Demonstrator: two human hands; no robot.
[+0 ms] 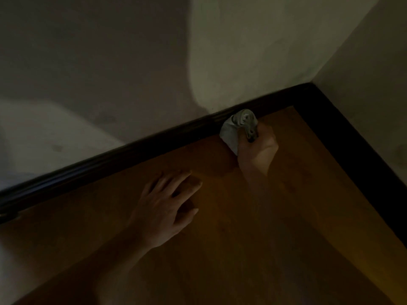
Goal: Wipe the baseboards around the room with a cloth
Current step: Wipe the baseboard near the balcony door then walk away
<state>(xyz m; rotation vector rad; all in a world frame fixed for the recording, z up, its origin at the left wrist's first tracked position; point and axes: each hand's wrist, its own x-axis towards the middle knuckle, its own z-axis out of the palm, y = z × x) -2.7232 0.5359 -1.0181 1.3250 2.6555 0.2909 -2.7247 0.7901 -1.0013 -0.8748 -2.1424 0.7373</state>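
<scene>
A dark, glossy baseboard [123,154] runs diagonally from the lower left up to a room corner at the upper right, then down along the right wall. My right hand [258,148] grips a bunched grey cloth [236,126] and presses it against the baseboard a short way left of the corner. My left hand [167,208] lies flat on the wooden floor with fingers spread, holding nothing, just in front of the baseboard.
The floor [253,238] is brown wood. Pale walls [253,51] meet at the corner [311,83] at the upper right. The scene is dim, with a large shadow across the left wall.
</scene>
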